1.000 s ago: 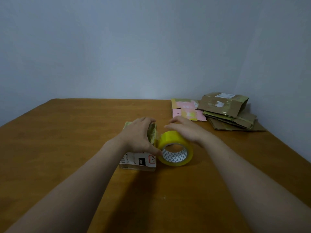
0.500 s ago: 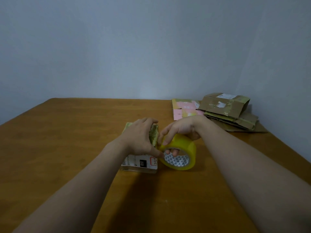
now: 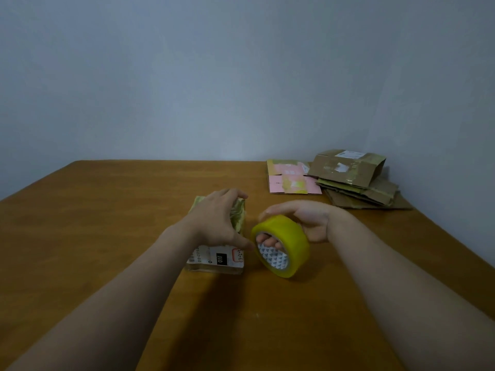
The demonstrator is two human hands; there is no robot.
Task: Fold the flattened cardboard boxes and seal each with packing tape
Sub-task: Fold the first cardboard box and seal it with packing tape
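Right hand (image 3: pixel 308 223) grips the tape roll (image 3: pixel 288 236), fingers (image 3: pixel 267 241) hooked through its core, just right of the box (image 3: pixel 217 259).
Left hand (image 3: pixel 214 223) clasps the box from above on the worktop (image 3: pixel 107 236); tape would likely draw leftward across it.

left hand (image 3: pixel 217 218) on small box (image 3: pixel 218 257), right hand (image 3: pixel 308 223) holding tape roll (image 3: pixel 285 243)

Glossy yellow tape roll (image 3: pixel 288 238); smooth wooden table (image 3: pixel 107 210).

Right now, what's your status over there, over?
Left hand grips the small labelled box. Right hand holds the yellow tape roll, fingers through its core. Flattened cardboard boxes far right, out of the way.
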